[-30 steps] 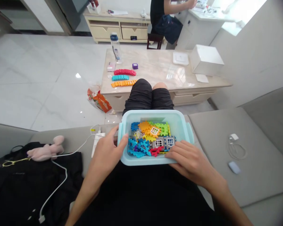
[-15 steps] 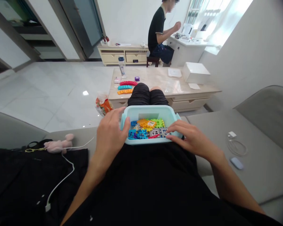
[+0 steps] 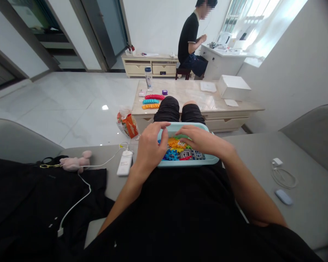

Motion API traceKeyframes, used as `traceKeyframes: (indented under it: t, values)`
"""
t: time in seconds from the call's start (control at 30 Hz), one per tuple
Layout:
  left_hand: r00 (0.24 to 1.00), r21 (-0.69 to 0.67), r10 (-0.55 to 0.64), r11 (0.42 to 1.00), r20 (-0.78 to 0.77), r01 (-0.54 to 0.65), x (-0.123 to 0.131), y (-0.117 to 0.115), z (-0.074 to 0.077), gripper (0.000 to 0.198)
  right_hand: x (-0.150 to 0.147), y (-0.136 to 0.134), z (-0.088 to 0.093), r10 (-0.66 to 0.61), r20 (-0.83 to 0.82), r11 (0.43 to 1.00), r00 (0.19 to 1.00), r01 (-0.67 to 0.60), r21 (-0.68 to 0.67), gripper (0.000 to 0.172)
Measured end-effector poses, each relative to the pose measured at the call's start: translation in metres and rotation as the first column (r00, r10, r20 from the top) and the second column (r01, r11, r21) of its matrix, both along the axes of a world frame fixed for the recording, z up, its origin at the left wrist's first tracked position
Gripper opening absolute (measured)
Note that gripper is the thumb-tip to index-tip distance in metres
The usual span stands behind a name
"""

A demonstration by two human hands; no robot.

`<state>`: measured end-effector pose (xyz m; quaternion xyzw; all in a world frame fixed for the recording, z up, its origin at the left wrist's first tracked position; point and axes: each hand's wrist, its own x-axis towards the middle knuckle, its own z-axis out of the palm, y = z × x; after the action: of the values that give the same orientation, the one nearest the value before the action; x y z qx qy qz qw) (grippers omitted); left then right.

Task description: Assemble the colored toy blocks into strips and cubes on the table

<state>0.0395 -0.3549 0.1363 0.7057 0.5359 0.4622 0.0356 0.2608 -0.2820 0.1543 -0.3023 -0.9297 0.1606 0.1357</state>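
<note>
The plastic pieces lie heaped in the tub, which sits on the person's legs. The left hand hangs over the tub's left end with its grip spread, thumb and fingers apart, and the right hand reaches in above the heap, its grip loosely parted with nothing seen pinched, though whether its fingertips touch a piece I cannot tell. Beyond the knees, the counter bears red, blue and orange strips, a purple block, a bottle and a white box.
</note>
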Motion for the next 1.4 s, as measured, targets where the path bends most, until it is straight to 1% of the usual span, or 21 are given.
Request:
traceKeyframes:
  t: [0.1,0.17,0.23,0.37,0.47,0.53,0.67,0.8,0.87,0.97,1.03,1.1,1.17,1.23,1.33,1.4]
  values:
    - [1.0,0.003,-0.012,1.0,0.025,0.012,-0.002,-0.004,0.0,0.027,-0.017,0.005,-0.015,0.028,0.075,0.999,0.997,-0.025,-0.043,0.037]
    - [0.999,0.017,-0.029,0.999,0.034,0.029,-0.003,-0.005,-0.001,0.027,-0.022,0.004,-0.023,0.031,0.086,0.998,0.996,-0.026,-0.056,0.038]
    - [0.998,0.037,-0.045,0.998,0.041,0.043,-0.004,-0.006,-0.003,0.027,-0.023,0.001,-0.026,0.024,0.091,0.998,0.996,-0.019,-0.057,0.037]
    - [0.996,0.04,-0.062,0.997,0.065,0.059,-0.006,-0.007,-0.006,0.026,-0.021,-0.011,-0.023,-0.033,0.083,0.999,0.996,0.036,-0.039,0.036]
    - [0.995,0.034,-0.059,0.998,0.078,0.056,-0.007,-0.008,-0.008,0.026,-0.021,-0.014,-0.023,-0.107,0.156,0.993,0.982,0.112,-0.024,0.037]
    - [0.996,0.029,-0.054,0.998,0.07,0.052,-0.007,-0.008,-0.009,0.027,-0.023,-0.01,-0.025,-0.134,0.208,0.99,0.969,0.142,-0.025,0.037]
    - [0.997,0.014,-0.046,0.999,0.058,0.045,-0.01,-0.008,-0.012,0.028,-0.029,0.004,-0.027,-0.108,0.268,0.992,0.957,0.12,-0.028,0.031]
    - [0.998,0.015,-0.046,0.999,0.054,0.045,-0.012,-0.01,-0.015,0.028,-0.035,0.012,-0.016,-0.054,0.349,0.997,0.936,0.071,-0.038,0.021]
    - [0.998,0.016,-0.038,0.999,0.043,0.037,-0.012,-0.011,-0.016,0.028,-0.038,0.013,-0.01,-0.02,0.383,0.998,0.924,0.038,-0.041,0.02]
    - [0.999,0.018,-0.029,0.999,0.029,0.029,-0.013,-0.011,-0.018,0.027,-0.043,0.015,-0.005,-0.016,0.416,1.0,0.909,0.014,0.009,0.021]
    - [0.999,0.016,-0.037,0.999,0.02,0.036,-0.013,-0.011,-0.018,0.027,-0.048,0.019,-0.009,-0.029,0.413,0.999,0.91,0.01,0.049,0.024]
    - [0.998,0.015,-0.055,0.998,0.013,0.055,-0.013,-0.012,-0.018,0.027,-0.052,0.024,-0.016,-0.044,0.395,0.997,0.917,0.015,0.078,0.025]
    - [0.998,0.015,-0.061,0.998,0.011,0.061,-0.013,-0.014,-0.017,0.027,-0.057,0.027,-0.023,-0.021,0.383,0.997,0.923,-0.011,0.082,0.024]
    - [0.999,0.005,-0.038,0.999,0.008,0.038,-0.014,-0.015,-0.016,0.027,-0.06,0.03,-0.027,0.034,0.371,0.995,0.928,-0.067,0.075,0.023]
    - [1.0,-0.023,-0.015,1.0,-0.023,0.015,-0.015,-0.014,-0.017,0.028,-0.058,0.027,-0.023,-0.014,0.324,0.991,0.946,-0.031,0.132,0.024]
    - [0.999,-0.02,-0.027,0.999,-0.044,0.026,-0.015,-0.015,-0.019,0.028,-0.05,0.018,-0.017,-0.067,0.287,0.986,0.956,0.02,0.163,0.025]
